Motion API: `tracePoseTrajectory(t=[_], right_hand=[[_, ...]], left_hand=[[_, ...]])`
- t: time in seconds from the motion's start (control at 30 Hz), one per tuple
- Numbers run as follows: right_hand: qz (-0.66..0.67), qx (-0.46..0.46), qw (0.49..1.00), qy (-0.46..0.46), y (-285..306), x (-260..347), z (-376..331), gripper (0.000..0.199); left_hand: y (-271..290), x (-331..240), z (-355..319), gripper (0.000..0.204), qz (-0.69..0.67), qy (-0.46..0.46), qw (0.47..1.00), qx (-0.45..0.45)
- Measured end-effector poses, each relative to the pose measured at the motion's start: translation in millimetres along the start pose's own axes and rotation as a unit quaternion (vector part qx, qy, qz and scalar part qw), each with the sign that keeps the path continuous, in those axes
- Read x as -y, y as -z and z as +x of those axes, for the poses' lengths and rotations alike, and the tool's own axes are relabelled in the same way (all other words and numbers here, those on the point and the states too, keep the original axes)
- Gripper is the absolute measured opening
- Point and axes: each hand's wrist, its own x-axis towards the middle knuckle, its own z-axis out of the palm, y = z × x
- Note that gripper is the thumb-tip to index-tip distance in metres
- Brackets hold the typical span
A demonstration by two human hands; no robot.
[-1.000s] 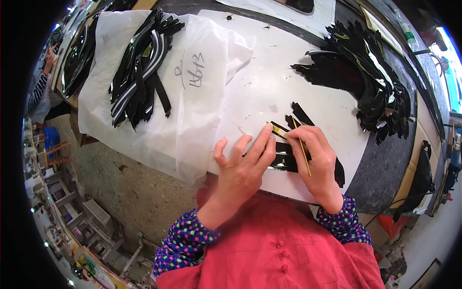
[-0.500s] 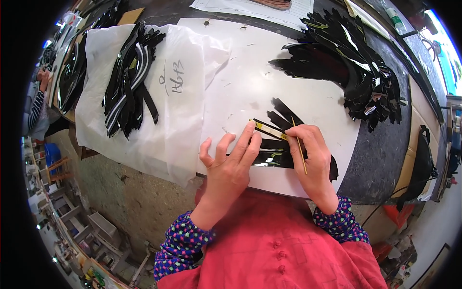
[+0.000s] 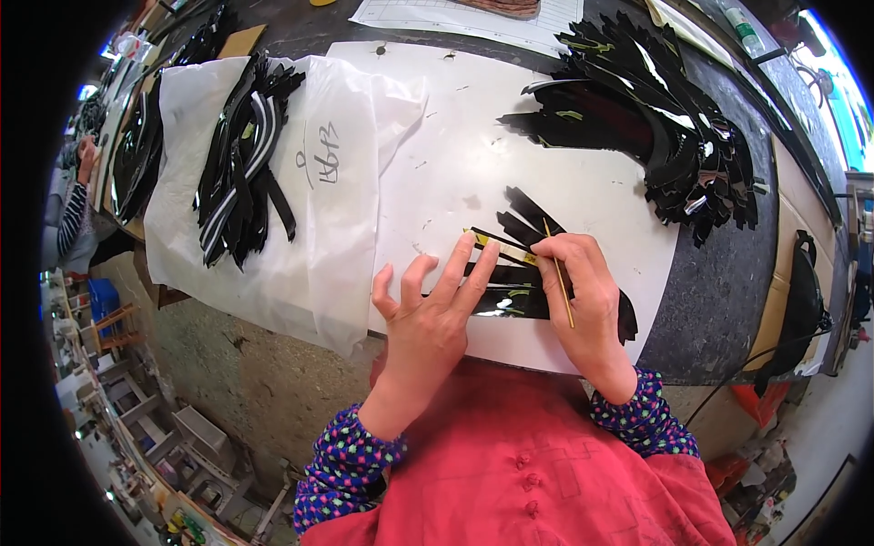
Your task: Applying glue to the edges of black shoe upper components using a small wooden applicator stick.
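My right hand (image 3: 584,296) is closed on a thin golden-brown stick (image 3: 566,297), which slants up past the fingers. Its fingertips press on a small piece of narrow black strips with a pale band (image 3: 503,250), yellow at both ends. My left hand (image 3: 430,318) lies with fingers spread, the index and middle fingertips on the left part of that same piece. Beneath and between the hands lie glossy black pieces (image 3: 510,303), partly hidden by my fingers. Two dark strips (image 3: 533,209) fan out just beyond the right fingertips.
A white board (image 3: 446,136) covers the tabletop. Far right is a large pile of glossy black cut pieces (image 3: 674,127). Left, black and silver-grey strips (image 3: 246,164) lie on a white plastic sheet (image 3: 341,218) bearing handwriting. Another person's striped sleeve (image 3: 73,218) shows at the far left.
The view has shifted slightly. My left index and middle fingers are spread a little wider. The right hand keeps the stick and stays at nearly the same place.
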Motion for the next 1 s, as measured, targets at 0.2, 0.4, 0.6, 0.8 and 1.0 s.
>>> tracePoseTrajectory(t=[0.2,0.4,0.6,0.8,1.0], right_hand=[[0.000,0.005,1.000,0.001,0.4,0.6,0.2,0.021],[-0.003,0.010,1.000,-0.001,0.8,1.3,0.2,0.021],[-0.001,0.010,1.000,-0.014,0.6,0.7,-0.7,0.020],[-0.006,0.011,1.000,-0.025,-0.1,-0.3,-1.4,0.021],[-0.012,0.011,1.000,-0.022,0.4,-0.5,-0.5,0.021]], left_hand=[[1.8,-0.7,-0.2,0.066,0.006,0.001,1.000,0.008],[-1.6,-0.6,-2.4,0.068,0.006,-0.003,1.000,0.002],[-2.9,-1.2,-2.8,0.066,0.013,-0.003,1.000,-0.007],[-3.8,-2.5,-2.7,0.067,0.022,0.001,1.000,-0.013],[-2.8,-3.8,-1.1,0.070,0.008,0.009,1.000,-0.018]])
